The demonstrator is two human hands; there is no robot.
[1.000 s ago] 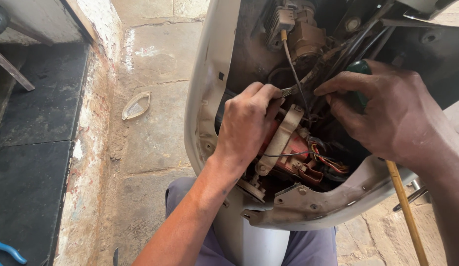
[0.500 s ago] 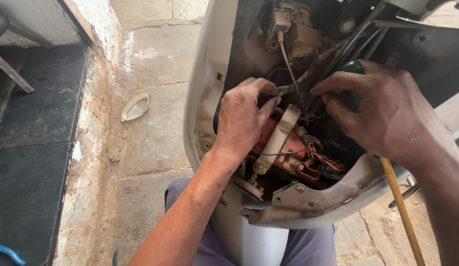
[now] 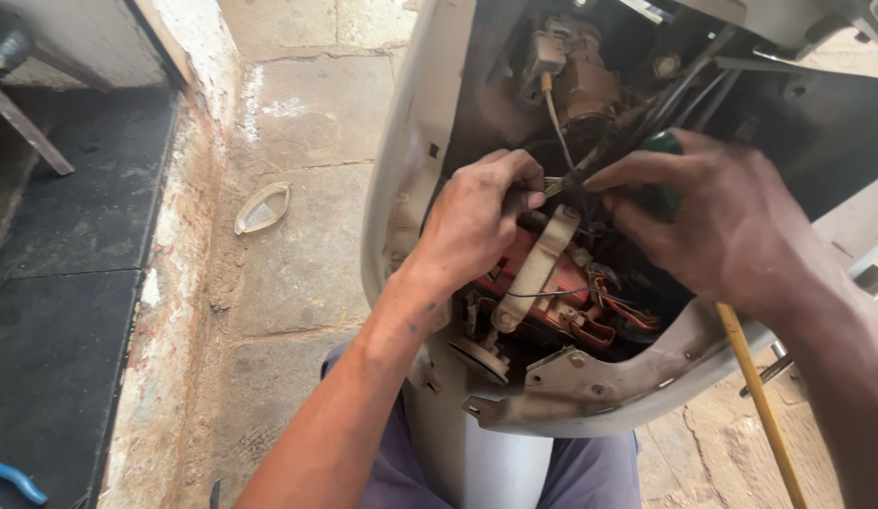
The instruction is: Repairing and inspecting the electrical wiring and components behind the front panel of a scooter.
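Floor: cracked concrete slabs [image 3: 298, 254], dusty, sunlit.
Left: dark stone step [image 3: 71, 311] behind whitewashed kerb [image 3: 165, 311].
Debris: pale lens cover [image 3: 262, 207] lying flat.

Both hands sit inside the open body shell [image 3: 401, 160], left hand [image 3: 477, 221] toward its left wall, right hand [image 3: 722, 221] to the right, cables [image 3: 562, 123] running down between them. Below them lies the wiring cluster [image 3: 562, 292]. A small lens cover [image 3: 262, 207], it seems, lies on the floor [image 3: 298, 283] left of the shell.
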